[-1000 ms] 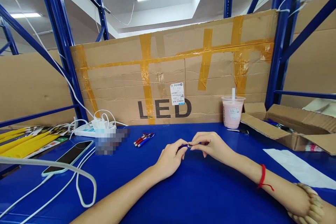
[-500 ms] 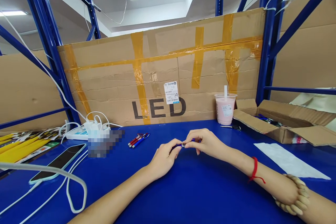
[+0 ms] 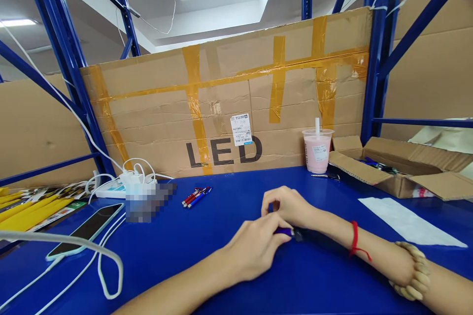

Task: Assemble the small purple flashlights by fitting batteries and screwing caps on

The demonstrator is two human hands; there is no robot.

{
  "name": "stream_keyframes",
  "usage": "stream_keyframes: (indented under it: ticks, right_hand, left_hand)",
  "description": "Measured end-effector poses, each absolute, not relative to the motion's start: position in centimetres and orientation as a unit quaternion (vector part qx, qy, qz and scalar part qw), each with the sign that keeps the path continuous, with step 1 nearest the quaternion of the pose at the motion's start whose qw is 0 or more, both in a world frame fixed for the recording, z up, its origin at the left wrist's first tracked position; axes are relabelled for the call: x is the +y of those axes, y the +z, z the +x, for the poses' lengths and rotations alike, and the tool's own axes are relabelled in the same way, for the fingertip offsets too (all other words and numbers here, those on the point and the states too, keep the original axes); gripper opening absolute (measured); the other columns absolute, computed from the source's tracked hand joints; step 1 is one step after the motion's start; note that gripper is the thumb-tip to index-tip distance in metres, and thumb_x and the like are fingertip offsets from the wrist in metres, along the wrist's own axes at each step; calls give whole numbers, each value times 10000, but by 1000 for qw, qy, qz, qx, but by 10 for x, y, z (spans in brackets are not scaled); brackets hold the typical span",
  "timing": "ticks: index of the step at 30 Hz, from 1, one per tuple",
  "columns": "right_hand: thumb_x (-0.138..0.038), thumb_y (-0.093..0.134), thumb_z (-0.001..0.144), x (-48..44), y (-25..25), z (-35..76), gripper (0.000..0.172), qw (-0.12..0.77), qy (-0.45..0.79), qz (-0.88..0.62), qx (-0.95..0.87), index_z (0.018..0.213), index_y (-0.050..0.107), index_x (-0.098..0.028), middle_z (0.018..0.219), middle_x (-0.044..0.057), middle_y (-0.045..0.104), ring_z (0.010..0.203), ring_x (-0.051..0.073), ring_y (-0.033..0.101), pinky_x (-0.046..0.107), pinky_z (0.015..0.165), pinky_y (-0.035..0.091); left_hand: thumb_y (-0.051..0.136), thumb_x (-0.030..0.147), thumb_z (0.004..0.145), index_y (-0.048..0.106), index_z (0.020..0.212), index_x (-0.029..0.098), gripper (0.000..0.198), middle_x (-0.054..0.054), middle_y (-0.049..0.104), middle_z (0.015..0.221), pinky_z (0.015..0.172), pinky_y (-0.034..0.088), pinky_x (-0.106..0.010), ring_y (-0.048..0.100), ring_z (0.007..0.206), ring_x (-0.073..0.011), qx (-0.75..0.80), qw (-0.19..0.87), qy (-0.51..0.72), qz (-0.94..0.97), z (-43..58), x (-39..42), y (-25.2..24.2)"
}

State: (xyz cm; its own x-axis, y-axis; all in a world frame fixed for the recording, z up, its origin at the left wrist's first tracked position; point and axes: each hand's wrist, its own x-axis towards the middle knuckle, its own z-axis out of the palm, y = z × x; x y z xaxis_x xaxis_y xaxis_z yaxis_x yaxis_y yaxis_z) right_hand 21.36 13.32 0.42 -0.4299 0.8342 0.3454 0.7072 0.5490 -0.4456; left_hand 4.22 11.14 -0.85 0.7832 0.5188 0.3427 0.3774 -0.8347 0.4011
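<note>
Nearest you, your left hand [image 3: 253, 246] is closed in a pinch on a slim pen-like tube [image 3: 284, 231], its end poking out toward three o'clock between thumb and fingers; that grip seems chosen to steady a small, round, slippery thing. Your right hand [image 3: 288, 206] lies just behind, at one o'clock from the left, with its fingers curled; the left hand covers their tips, so you cannot tell whether it has hold of anything. Both hands stay low over the blue worktop [image 3: 314, 280], probably so that small parts have no distance to drop.

The tube looks smooth and deep purple-blue, tilted slightly down at its exposed end. A dark blur sits right beside that end; whether it is a tip or a shadow is unclear.

At nine o'clock the phone [image 3: 88, 229] lies flat with a white cable at its near end, presumably charging. At three o'clock lies a white paper sheet [image 3: 410, 221]. Toward ten o'clock, red and blue pen-like rods [image 3: 195, 198] lie bunched together, perhaps to keep them within easy reach. Farther off, a pink drink cup [image 3: 317, 155] stands upright at one o'clock, seemingly clear of your elbows, and a cardboard carton [image 3: 391, 186] sits at two.
</note>
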Motion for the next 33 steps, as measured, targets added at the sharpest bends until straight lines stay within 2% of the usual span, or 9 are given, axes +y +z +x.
stream_keyframes:
  ticks: [4, 8, 11, 13, 17, 22, 26, 29, 33]
  right_hand:
    - [-69, 544, 647, 141, -15, 204, 176, 268, 129, -455, -839, 731, 645, -185, 766, -23, 666, 691, 132, 597, 194, 572, 361]
    - [-226, 521, 765, 146, -22, 198, 146, 283, 110, -504, -808, 848, 631, -179, 785, 26, 668, 672, 172, 589, 229, 543, 332]
    - [-342, 540, 788, 148, -21, 197, 190, 272, 116, -509, -809, 827, 632, -180, 779, 24, 668, 636, 165, 584, 229, 528, 322]
    - [-352, 537, 798, 150, -20, 198, 186, 262, 127, -501, -815, 813, 645, -201, 791, 0, 672, 624, 145, 583, 224, 536, 330]
    - [-317, 509, 821, 153, -20, 199, 186, 254, 151, -490, -820, 809, 668, -220, 767, -24, 674, 604, 122, 588, 221, 559, 357]
    - [-271, 469, 840, 152, -18, 201, 201, 263, 157, -497, -812, 806, 653, -197, 753, -32, 674, 475, 78, 561, 218, 573, 385]
    - [-360, 478, 853, 152, -5, 213, 233, 263, 146, -504, -810, 827, 645, -199, 742, -34, 668, 433, 67, 555, 208, 546, 384]
    - [-434, 481, 850, 149, 14, 228, 314, 253, 156, -500, -813, 782, 651, -179, 712, -18, 658, 417, 68, 546, 203, 511, 383]
    - [-517, 485, 837, 121, 39, 241, 391, 243, 171, -473, -830, 824, 661, -169, 724, 0, 640, 447, 77, 543, 210, 511, 396]
  left_hand:
    - [327, 225, 925, 473, 992, 218, 160, -35, 633, 981, 746, 453, -292, 613, 863, -188, 300, 172, 300, 889, 50, 115, -13]
    - [303, 256, 936, 450, 971, 224, 154, -23, 624, 930, 738, 428, -302, 594, 840, -189, 347, 189, 350, 849, 47, 131, -18]
    - [289, 276, 938, 432, 973, 231, 153, -5, 607, 868, 691, 412, -286, 578, 770, -173, 357, 194, 373, 834, 44, 139, -20]
    - [275, 299, 943, 417, 978, 235, 159, 9, 591, 814, 671, 403, -276, 567, 729, -161, 365, 201, 383, 825, 43, 143, -22]
    - [226, 339, 952, 379, 969, 236, 185, 28, 557, 726, 632, 390, -265, 555, 682, -156, 397, 195, 357, 823, 43, 147, -24]
    - [233, 327, 947, 372, 964, 243, 163, 28, 548, 733, 625, 368, -268, 557, 687, -168, 416, 173, 313, 836, 45, 141, -20]
    - [238, 323, 940, 370, 987, 244, 161, 14, 556, 775, 619, 357, -271, 559, 683, -179, 429, 153, 300, 838, 46, 136, -16]
    - [234, 324, 937, 370, 991, 245, 166, 12, 559, 783, 603, 353, -264, 561, 671, -179, 432, 143, 298, 839, 45, 134, -15]
    - [216, 321, 940, 359, 994, 247, 170, 18, 551, 760, 588, 342, -259, 561, 670, -179, 440, 134, 297, 837, 46, 135, -14]
